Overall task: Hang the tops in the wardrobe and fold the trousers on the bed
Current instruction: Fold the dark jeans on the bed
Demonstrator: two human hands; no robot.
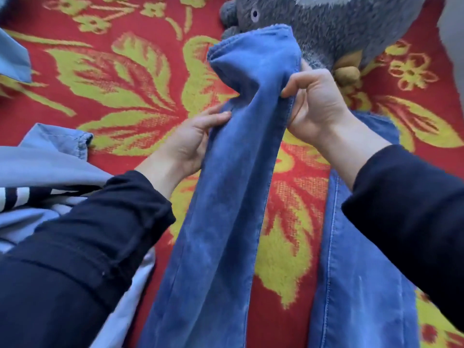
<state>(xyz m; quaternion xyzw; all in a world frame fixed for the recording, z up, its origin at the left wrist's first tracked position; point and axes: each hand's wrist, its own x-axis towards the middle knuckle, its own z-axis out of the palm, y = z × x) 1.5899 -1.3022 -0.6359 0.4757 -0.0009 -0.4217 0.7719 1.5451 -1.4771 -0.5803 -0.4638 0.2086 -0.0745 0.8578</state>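
Note:
A pair of blue jeans [226, 197] lies lengthwise on the bed's red and yellow floral blanket [120, 79]. One leg is raised off the bed, its hem end [253, 54] up near a grey plush toy. My left hand [193, 139] grips that leg's left edge, thumb on top. My right hand [316, 101] pinches the leg's right seam with curled fingers. The other leg [359, 272] lies flat on the blanket under my right forearm.
A grey plush toy [326, 23] sits at the head of the bed, just behind the raised hem. Light blue tops [50, 156] and a dark striped garment [22, 197] are heaped at the left. Another blue cloth [12, 59] lies at the far left edge.

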